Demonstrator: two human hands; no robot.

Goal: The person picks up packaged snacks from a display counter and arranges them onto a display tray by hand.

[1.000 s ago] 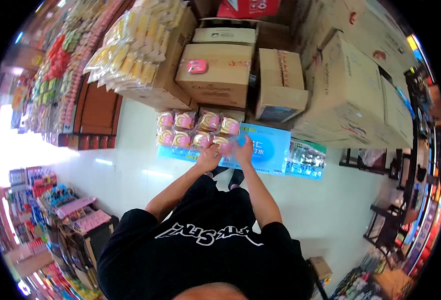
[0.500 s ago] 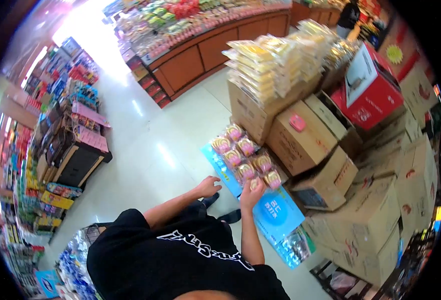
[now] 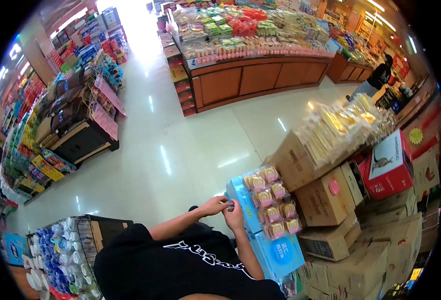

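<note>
My left hand (image 3: pixel 214 205) and my right hand (image 3: pixel 234 216) meet in front of my body, fingertips close together. The fingers of both are curled, and anything between them is too small to make out. Just to their right, packaged round swirl pastries with pink labels (image 3: pixel 264 199) stand in rows on a light-blue box (image 3: pixel 240 196). A second blue box (image 3: pixel 280 253) with white print lies below them.
Cardboard boxes (image 3: pixel 325 202) are stacked at the right, with bagged yellow goods (image 3: pixel 330 127) on top and a red-and-white box (image 3: pixel 389 165) beside. A wooden display counter (image 3: pixel 260 80) stands ahead. A person (image 3: pixel 379 79) is at upper right. A wire rack (image 3: pixel 88 245) stands lower left.
My right hand has left the pastries and come up against my left hand. The view has tilted up and shifted, showing more of the counter and floor.
</note>
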